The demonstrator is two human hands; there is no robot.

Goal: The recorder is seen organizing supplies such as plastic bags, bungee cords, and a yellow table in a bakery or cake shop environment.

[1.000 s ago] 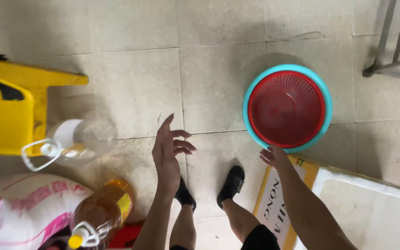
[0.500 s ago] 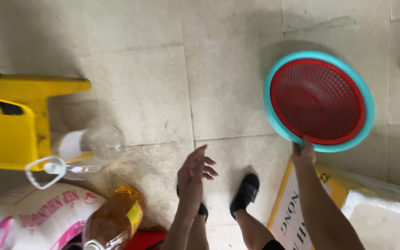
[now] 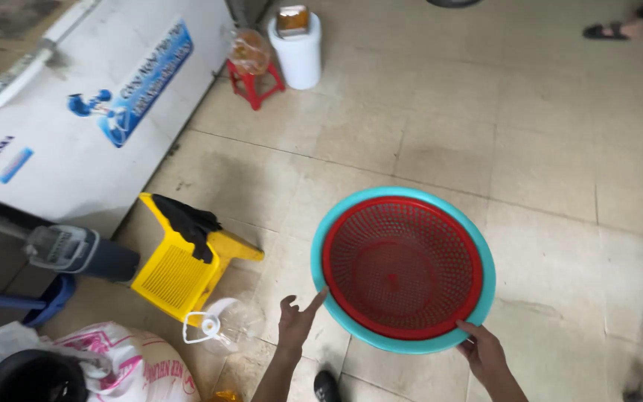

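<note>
1. I see both forearms bare, with no sleeve reaching into view on either side.
2. My left hand [image 3: 295,321] wears no glove, ring or watch that I can make out.
3. My right hand [image 3: 485,351] is likewise ungloved, and the wrist carries no band or bracelet.
4. I wear a dark, rounded shoe [image 3: 326,386] at the bottom edge; only its toe shows, black and plain.
5. The rest of my clothing lies outside the frame, so I cannot tell what it is.
</note>
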